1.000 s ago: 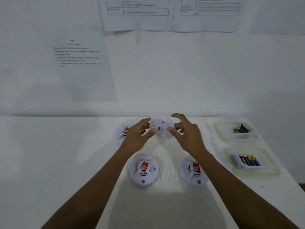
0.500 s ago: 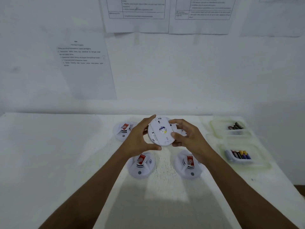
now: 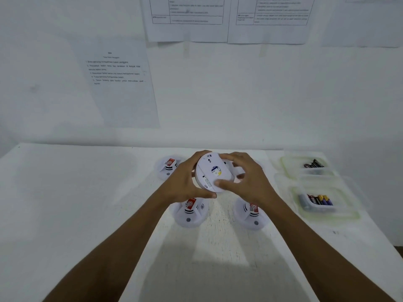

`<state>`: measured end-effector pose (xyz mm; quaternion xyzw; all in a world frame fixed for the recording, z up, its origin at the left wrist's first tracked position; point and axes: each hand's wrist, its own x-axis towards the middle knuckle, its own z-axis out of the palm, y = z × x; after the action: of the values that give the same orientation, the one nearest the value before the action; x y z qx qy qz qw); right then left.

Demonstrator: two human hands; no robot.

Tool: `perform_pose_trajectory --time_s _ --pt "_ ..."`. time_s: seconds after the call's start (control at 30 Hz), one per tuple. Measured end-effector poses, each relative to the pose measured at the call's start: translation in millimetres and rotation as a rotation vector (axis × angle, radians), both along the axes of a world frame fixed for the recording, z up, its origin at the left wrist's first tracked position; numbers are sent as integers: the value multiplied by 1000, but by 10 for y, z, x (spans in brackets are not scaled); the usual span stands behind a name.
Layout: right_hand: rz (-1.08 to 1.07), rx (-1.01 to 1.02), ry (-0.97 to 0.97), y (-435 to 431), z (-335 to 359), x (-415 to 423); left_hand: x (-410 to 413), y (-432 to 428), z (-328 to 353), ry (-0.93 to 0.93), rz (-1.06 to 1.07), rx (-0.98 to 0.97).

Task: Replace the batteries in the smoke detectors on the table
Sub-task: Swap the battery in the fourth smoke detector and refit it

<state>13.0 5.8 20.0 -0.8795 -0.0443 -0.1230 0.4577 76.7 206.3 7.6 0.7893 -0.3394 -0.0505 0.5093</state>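
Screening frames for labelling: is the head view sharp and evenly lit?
Head view: soft, print on the wall papers unreadable; motion blur smears the right hand on the smoke detector and the near battery tray; forearms throw shadows across the table.

No word can be read with certainty. On the wall at ten o'clock, the left sheet point(image 3: 118, 83) carries a centred heading and a numbered list, its letters too blurred to read. At twelve o'clock the middle sheet point(image 3: 187, 16) and, at one o'clock, the right sheet point(image 3: 272, 16) hold ruled tables of illegible print.

The held detector point(image 3: 212, 173), gripped by the left hand point(image 3: 185, 182) and right hand point(image 3: 255, 184), shows a round blue-and-yellow sticker and a fine-print label at its seven o'clock edge, both unreadable.

The far detector point(image 3: 168, 168), near-left detector point(image 3: 189, 212) and near-right detector point(image 3: 250, 214) bear red labels. Curved sound-wave arcs stand at three o'clock of the near-left one's label.

The print on the batteries point(image 3: 316, 200) is too small to read.
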Motion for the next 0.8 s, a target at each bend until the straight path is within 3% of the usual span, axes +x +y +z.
perform_pose_trajectory --time_s 0.5,0.8 --pt "61 -13 -47 148 12 51 -49 77 5 -22 76 60" --pt "76 -181 -85 98 -8 98 -2 47 -38 -9 61 97"
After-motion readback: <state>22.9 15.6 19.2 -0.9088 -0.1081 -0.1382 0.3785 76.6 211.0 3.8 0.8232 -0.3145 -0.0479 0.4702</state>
